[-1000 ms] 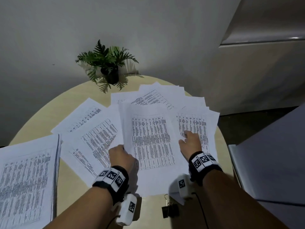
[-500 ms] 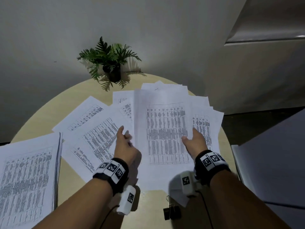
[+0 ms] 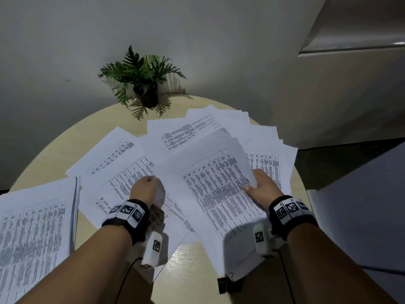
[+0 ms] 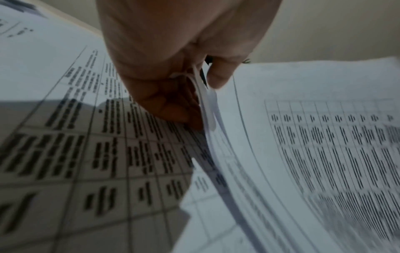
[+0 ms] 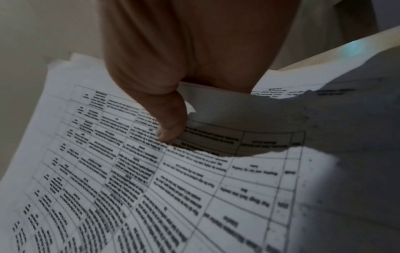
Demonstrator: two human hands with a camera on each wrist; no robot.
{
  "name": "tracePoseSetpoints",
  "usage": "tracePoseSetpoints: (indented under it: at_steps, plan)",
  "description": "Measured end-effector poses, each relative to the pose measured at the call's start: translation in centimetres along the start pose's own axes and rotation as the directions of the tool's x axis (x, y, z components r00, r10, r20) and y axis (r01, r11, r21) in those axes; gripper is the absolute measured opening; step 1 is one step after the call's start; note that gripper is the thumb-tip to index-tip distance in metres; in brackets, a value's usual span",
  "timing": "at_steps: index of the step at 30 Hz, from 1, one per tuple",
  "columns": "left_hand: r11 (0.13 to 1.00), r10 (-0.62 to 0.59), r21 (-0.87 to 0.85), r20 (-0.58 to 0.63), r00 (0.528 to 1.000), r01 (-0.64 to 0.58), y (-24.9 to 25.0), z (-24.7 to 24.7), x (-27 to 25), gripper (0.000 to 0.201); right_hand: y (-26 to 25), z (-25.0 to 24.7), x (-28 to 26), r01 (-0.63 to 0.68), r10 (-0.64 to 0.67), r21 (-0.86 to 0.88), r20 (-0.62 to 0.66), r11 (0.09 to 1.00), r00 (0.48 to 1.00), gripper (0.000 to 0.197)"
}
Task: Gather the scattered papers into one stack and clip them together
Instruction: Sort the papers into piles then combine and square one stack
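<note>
Lifted since before, printed sheets [image 3: 219, 185] now tilt, pinched by left hand [image 3: 145, 190] and right hand [image 3: 262, 186]; bare round table [image 3: 192, 257] lower centre

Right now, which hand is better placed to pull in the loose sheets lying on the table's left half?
Left. The left hand pinches the lifted sheets' left edge, directly over those loose sheets; the right hand grips the far edge.

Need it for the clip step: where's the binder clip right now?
Head view: the black binder clip sits on the round table at its near edge, under the right forearm, just below the lifted sheets' bottom corner.
</note>
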State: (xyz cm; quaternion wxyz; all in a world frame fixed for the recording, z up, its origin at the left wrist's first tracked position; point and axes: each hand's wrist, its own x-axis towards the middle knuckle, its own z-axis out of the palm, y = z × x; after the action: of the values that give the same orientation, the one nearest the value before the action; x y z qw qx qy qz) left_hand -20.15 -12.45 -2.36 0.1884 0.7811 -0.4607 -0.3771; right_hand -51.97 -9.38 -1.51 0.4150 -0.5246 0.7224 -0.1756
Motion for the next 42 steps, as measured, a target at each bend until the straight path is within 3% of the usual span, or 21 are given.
tracePoseSetpoints:
  at_steps: [4,9,14,19,23,27,30,36,39,42]
  plan:
    - [0.990,-0.045,-0.136,-0.004,0.999,0.044,0.7,-0.6,1.7,0.027,-0.5,0.4,-0.1,-0.012,0.014,-0.048,0.042,0.999,0.999,0.016]
    - [0.976,-0.013,-0.218,-0.064,0.998,-0.002,2.2,-1.5,3.1,0.043,-0.8,0.6,0.6,0.079,-0.086,-0.292,-0.011,0.953,0.996,0.007]
    - [0.964,-0.002,-0.263,0.127,0.992,0.036,2.2,-1.0,3.3,0.035,-1.0,1.3,1.2,0.141,-0.140,-0.349,0.028,0.926,0.990,0.017]
    - [0.942,-0.011,-0.335,-0.039,0.999,-0.003,2.0,-0.5,2.0,0.042,-1.4,2.5,1.3,0.074,-0.090,-0.501,-0.007,0.862,0.996,0.020]
    - [0.891,-0.076,-0.454,-0.125,0.989,0.011,0.9,-1.8,0.7,0.047,-2.1,3.0,1.2,0.128,-0.159,-0.517,-0.017,0.847,0.987,0.021]
    - [0.975,-0.117,-0.206,-0.186,0.976,0.078,-1.7,-3.5,-1.1,0.051,-2.8,3.3,1.0,0.159,-0.171,-0.559,0.031,0.814,0.985,0.030]
    - [0.990,-0.131,0.029,-0.090,0.987,0.135,-4.3,-4.4,-3.1,0.047,-3.0,3.4,0.6,0.139,-0.119,-0.653,0.075,0.745,0.990,0.043]
    - [0.947,-0.138,0.304,0.102,0.985,0.101,-7.5,-6.4,-5.4,0.024,-3.7,3.4,0.3,0.126,-0.074,-0.704,0.104,0.699,0.992,0.041]
    - [0.910,-0.034,0.415,0.018,0.999,0.023,-6.6,-7.8,-5.1,0.018,-4.1,3.6,0.1,0.113,-0.050,-0.704,0.109,0.701,0.993,0.037]
    - [0.911,0.081,0.411,-0.098,0.992,-0.034,-6.5,-8.3,-2.8,0.023,-4.4,3.3,-0.5,0.132,-0.109,-0.654,0.075,0.745,0.991,0.013]
